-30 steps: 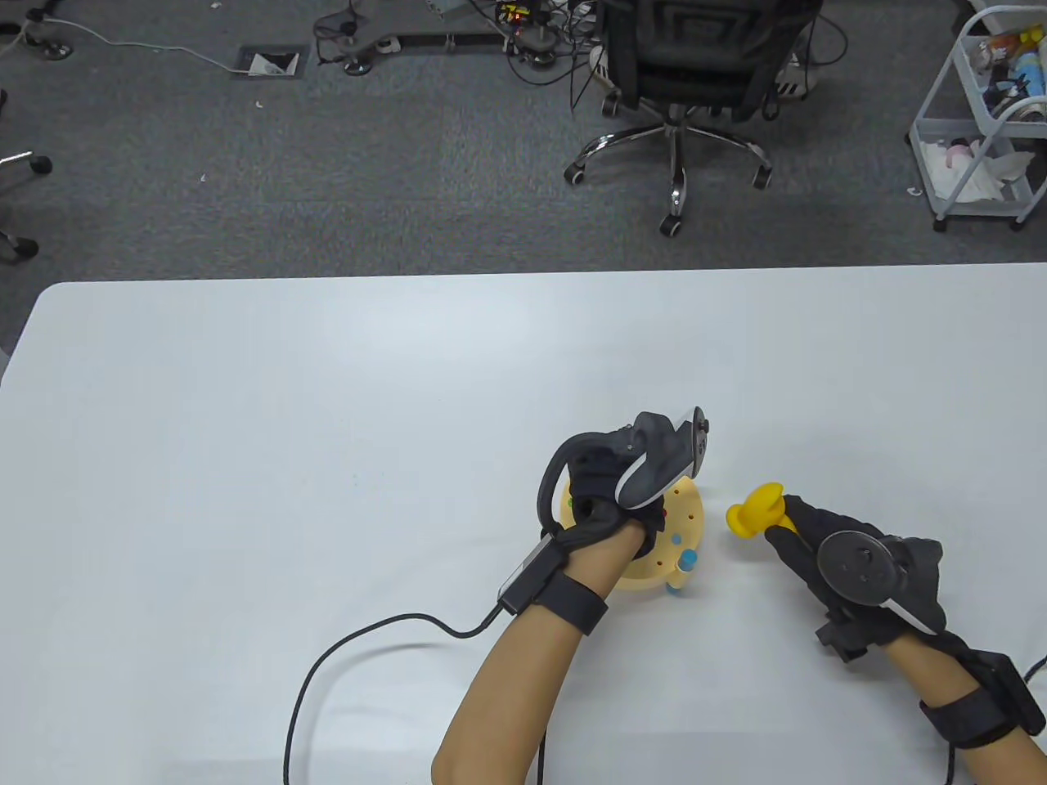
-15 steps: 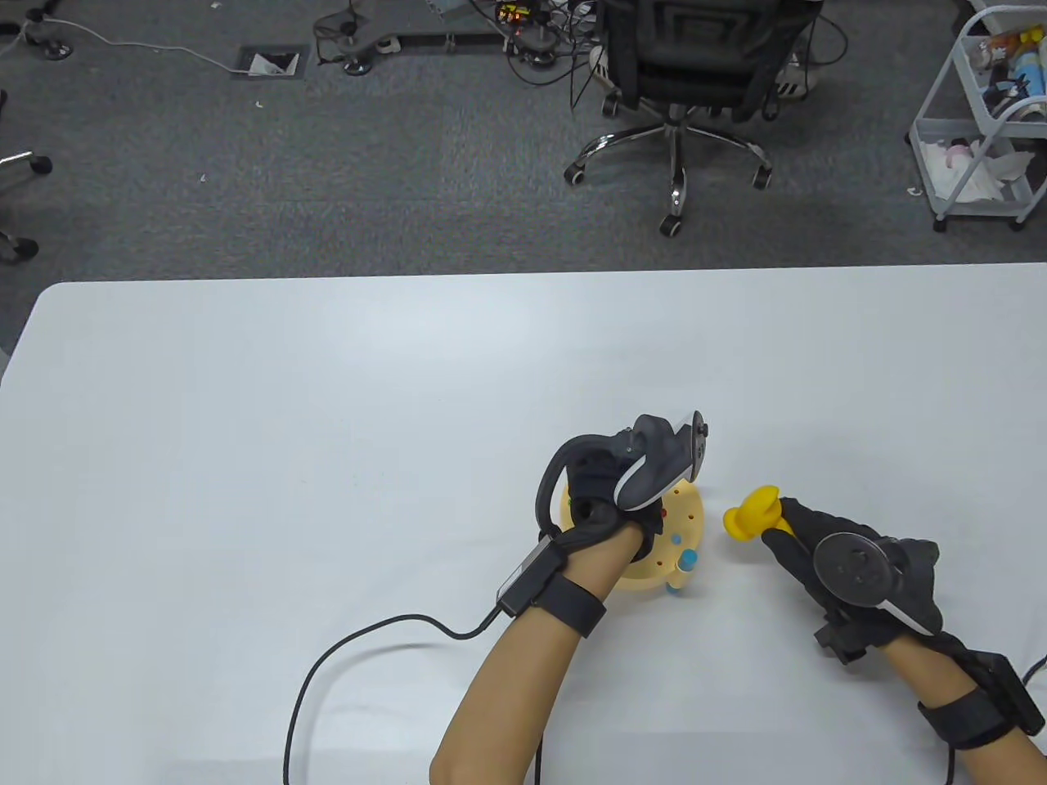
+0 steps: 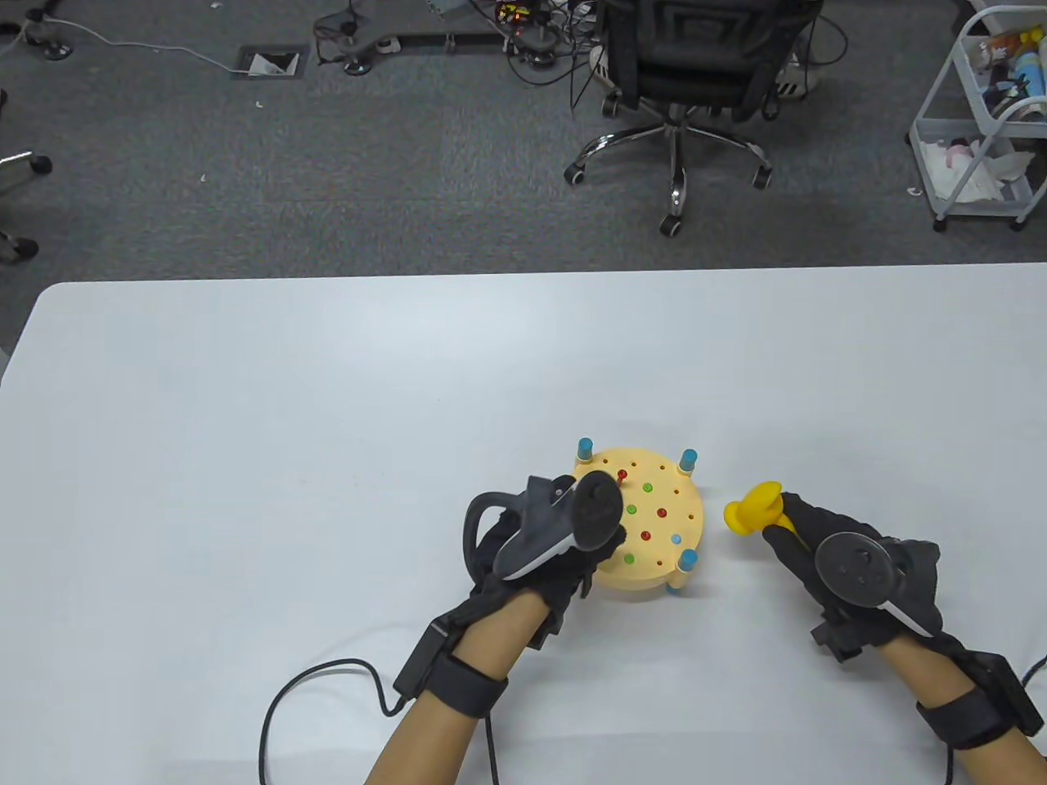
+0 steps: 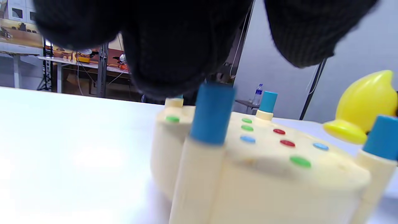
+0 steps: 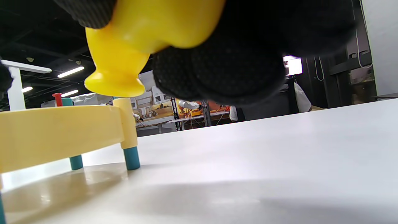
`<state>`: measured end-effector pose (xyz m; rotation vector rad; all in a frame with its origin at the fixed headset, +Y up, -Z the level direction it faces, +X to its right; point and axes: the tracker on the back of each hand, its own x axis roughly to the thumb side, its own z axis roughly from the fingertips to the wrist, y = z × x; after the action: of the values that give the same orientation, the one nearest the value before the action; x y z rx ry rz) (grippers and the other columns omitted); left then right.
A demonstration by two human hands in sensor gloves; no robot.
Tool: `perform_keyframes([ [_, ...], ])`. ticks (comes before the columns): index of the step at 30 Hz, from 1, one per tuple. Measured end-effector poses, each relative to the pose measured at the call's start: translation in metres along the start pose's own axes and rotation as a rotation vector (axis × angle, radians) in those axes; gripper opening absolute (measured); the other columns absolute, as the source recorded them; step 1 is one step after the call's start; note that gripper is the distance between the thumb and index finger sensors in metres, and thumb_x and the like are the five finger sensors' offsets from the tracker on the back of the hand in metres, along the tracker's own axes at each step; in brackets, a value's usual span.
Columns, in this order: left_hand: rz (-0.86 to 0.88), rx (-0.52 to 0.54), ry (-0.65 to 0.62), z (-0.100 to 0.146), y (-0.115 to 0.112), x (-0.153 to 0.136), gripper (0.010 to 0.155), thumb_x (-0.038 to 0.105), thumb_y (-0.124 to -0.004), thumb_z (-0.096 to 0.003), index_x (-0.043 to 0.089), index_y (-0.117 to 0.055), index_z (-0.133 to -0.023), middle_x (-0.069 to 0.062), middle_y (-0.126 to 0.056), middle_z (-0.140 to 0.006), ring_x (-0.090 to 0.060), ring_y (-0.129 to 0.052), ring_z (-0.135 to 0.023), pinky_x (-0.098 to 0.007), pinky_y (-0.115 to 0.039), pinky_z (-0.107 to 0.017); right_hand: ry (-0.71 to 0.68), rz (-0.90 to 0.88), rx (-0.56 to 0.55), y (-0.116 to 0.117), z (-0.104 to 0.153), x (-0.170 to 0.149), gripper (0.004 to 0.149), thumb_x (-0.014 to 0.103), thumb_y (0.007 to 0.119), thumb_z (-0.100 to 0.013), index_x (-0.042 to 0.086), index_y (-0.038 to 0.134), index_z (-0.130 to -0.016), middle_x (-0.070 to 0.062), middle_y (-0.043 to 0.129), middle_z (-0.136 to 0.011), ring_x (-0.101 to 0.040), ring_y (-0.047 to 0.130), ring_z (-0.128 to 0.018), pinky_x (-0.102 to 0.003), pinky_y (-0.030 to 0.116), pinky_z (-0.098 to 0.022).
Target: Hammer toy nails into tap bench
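Now the round yellow toy [image 3: 650,531] stands on the white bench [image 3: 245,458], near its front edge. It has blue-topped posts [image 3: 688,460] around its rim and small red, green and blue nails [image 3: 662,513] in its top. Most nails sit flat in their holes, but one red nail [image 3: 622,474] near the back sticks up. The left hand [image 3: 544,548] is at the toy's left side, partly over its edge. In the left wrist view its fingers [image 4: 174,56] hang just above a blue post [image 4: 213,113], but I cannot tell if they touch the toy, or if they are apart or together. The right hand [image 3: 851,572] is to the right of the toy, a little apart from it. Its fingers [image 5: 224,65] are wrapped tight around the handle of the yellow hammer [image 3: 757,509]. The hammer head [image 5: 115,74] points toward the toy and hangs just beside its right edge, above the bench.
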<state>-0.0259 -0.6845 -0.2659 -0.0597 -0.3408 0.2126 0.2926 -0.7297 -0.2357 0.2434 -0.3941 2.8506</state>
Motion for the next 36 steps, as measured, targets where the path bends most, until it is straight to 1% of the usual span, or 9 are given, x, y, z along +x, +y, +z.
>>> perform_keyframes([
  [11, 0.02, 0.116, -0.058, 0.014, -0.04, -0.02, 0.055, 0.046, -0.086, -0.034, 0.023, -0.08, -0.084, -0.012, -0.089, -0.076, -0.014, -0.097, -0.039, -0.039, -0.083, -0.032, -0.09, -0.116, 0.029, -0.022, -0.043, 0.069, 0.068, 0.056, 0.057, -0.043, 0.015, 0.075, -0.094, -0.004, 0.098, -0.058, -0.022, 0.1, -0.036, -0.034, 0.085, -0.031],
  [20, 0.075, 0.169, -0.066, 0.017, -0.045, -0.025, 0.054, 0.045, -0.086, -0.0337, 0.022, -0.081, -0.083, -0.012, -0.089, -0.074, -0.012, -0.097, -0.033, -0.038, -0.083, -0.029, -0.142, 0.208, -0.004, -0.006, -0.079, 0.127, 0.067, 0.055, 0.059, -0.043, 0.015, 0.077, -0.093, -0.004, 0.099, -0.056, -0.023, 0.1, -0.033, -0.034, 0.085, -0.03],
  [23, 0.068, 0.17, -0.068, 0.017, -0.045, -0.025, 0.054, 0.045, -0.086, -0.0337, 0.022, -0.082, -0.082, -0.013, -0.089, -0.073, -0.012, -0.097, -0.032, -0.038, -0.083, -0.029, -0.184, 0.373, 0.163, 0.009, -0.083, 0.133, 0.067, 0.056, 0.059, -0.042, 0.017, 0.078, -0.092, -0.002, 0.099, -0.054, -0.021, 0.1, -0.032, -0.032, 0.086, -0.029],
  [27, 0.078, 0.163, -0.067, 0.017, -0.045, -0.025, 0.054, 0.045, -0.086, -0.0336, 0.022, -0.082, -0.082, -0.013, -0.091, -0.07, -0.011, -0.097, -0.03, -0.037, -0.084, -0.028, -0.16, 0.236, -0.094, -0.003, -0.077, 0.133, 0.067, 0.055, 0.059, -0.042, 0.014, 0.079, -0.091, -0.004, 0.1, -0.053, -0.022, 0.1, -0.03, -0.034, 0.085, -0.028],
  [29, 0.089, 0.16, -0.066, 0.017, -0.046, -0.025, 0.054, 0.044, -0.086, -0.0337, 0.022, -0.082, -0.082, -0.013, -0.092, -0.069, -0.011, -0.097, -0.03, -0.037, -0.084, -0.028, -0.175, 0.335, 0.164, 0.015, -0.081, 0.135, 0.066, 0.053, 0.063, -0.042, 0.012, 0.083, -0.09, -0.008, 0.101, -0.051, -0.025, 0.1, -0.028, -0.036, 0.085, -0.026],
  [30, 0.091, 0.159, -0.066, 0.016, -0.046, -0.025, 0.054, 0.044, -0.086, -0.0337, 0.021, -0.081, -0.082, -0.012, -0.092, -0.068, -0.011, -0.097, -0.03, -0.037, -0.084, -0.028, -0.106, 0.455, 0.256, 0.014, -0.079, 0.135, 0.067, 0.058, 0.053, -0.043, 0.019, 0.073, -0.094, 0.003, 0.098, -0.057, -0.015, 0.101, -0.034, -0.029, 0.087, -0.03],
  [32, 0.092, 0.157, -0.067, 0.016, -0.046, -0.025, 0.054, 0.044, -0.086, -0.0338, 0.021, -0.081, -0.082, -0.013, -0.092, -0.068, -0.011, -0.097, -0.03, -0.038, -0.084, -0.028, -0.164, 0.347, 0.016, 0.008, -0.076, 0.133, 0.067, 0.056, 0.058, -0.042, 0.016, 0.08, -0.09, -0.002, 0.1, -0.052, -0.02, 0.101, -0.029, -0.032, 0.086, -0.027],
  [34, 0.095, 0.153, -0.069, 0.016, -0.045, -0.026, 0.054, 0.044, -0.086, -0.0337, 0.021, -0.081, -0.082, -0.012, -0.092, -0.067, -0.011, -0.097, -0.031, -0.038, -0.084, -0.028, -0.144, 0.229, -0.064, 0.006, -0.076, 0.131, 0.066, 0.054, 0.06, -0.042, 0.013, 0.081, -0.09, -0.005, 0.101, -0.051, -0.023, 0.1, -0.028, -0.034, 0.085, -0.026],
  [36, 0.101, 0.15, -0.068, 0.015, -0.046, -0.026, 0.054, 0.044, -0.086, -0.0338, 0.021, -0.081, -0.082, -0.013, -0.092, -0.067, -0.012, -0.097, -0.031, -0.038, -0.084, -0.028, -0.162, 0.347, 0.214, 0.023, -0.08, 0.132, 0.067, 0.054, 0.057, -0.043, 0.012, 0.077, -0.092, -0.004, 0.099, -0.054, -0.021, 0.101, -0.03, -0.033, 0.086, -0.027],
])
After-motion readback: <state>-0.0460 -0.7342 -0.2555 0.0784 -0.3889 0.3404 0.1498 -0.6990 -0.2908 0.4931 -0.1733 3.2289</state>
